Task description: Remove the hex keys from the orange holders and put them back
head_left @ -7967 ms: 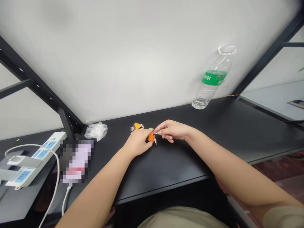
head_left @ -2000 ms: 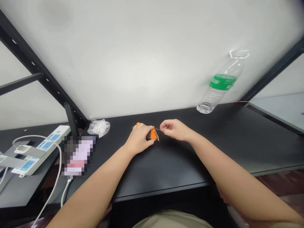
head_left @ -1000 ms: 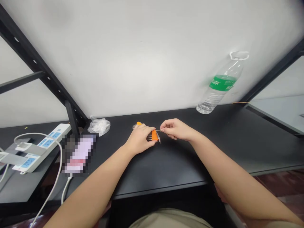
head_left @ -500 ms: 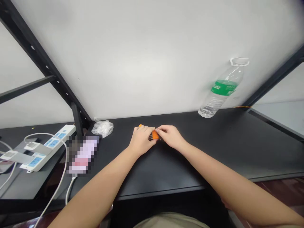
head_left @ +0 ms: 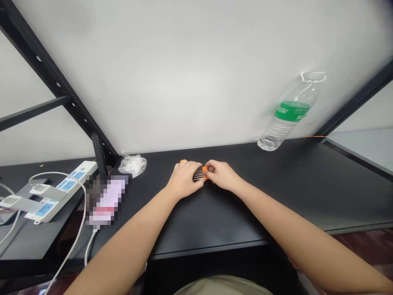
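Orange holder (head_left: 205, 170): left of the bottle (head_left: 288, 112), between both hands; contact with the table (head_left: 215, 221) unclear;
Left hand (head_left: 186, 179): farther from the bottle; thumb and fingers clamped around the metal rods (head_left: 198, 174), seemingly to steady them;
Right hand (head_left: 222, 175): nearer the bottle; thumb and fingertips pinched on the orange holder, likely for finer control.
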The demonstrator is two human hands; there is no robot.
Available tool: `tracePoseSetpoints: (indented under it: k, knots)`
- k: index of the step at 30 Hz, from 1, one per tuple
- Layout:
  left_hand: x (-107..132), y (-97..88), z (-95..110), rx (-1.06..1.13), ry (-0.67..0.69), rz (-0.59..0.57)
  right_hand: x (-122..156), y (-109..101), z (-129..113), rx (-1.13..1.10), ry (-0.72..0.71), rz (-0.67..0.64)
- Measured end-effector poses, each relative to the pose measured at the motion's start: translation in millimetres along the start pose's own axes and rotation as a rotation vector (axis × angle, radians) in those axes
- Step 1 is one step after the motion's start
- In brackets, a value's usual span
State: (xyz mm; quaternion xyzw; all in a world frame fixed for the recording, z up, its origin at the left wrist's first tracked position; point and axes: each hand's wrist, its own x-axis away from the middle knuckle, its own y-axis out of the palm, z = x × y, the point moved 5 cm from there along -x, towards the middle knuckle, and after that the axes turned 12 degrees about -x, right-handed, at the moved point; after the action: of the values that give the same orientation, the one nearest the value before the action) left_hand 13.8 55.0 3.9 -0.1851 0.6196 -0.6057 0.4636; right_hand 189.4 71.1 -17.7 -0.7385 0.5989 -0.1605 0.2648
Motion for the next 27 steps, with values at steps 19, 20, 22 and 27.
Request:
tracePoseSetpoints:
  k: [19,20,22,27]
  knots:
    - [-4.4,18.2,-49.5,0.241,-0.237,-0.009,-6.3,24.1,0.1,-0.365,-0.095,-0.054]
    - [-3.5,16.2,-44.1,0.269,-0.199,0.019,-6.3,28.9,0.8,-0.473,-0.079,-0.108]
    - [-2.8,13.1,-34.7,0.270,-0.132,0.066,-6.0,35.0,2.0,-0.664,-0.051,-0.205]
    - [-4.3,10.2,-25.0,0.244,-0.011,0.016,-4.4,32.2,2.6,-0.897,0.030,-0.248]
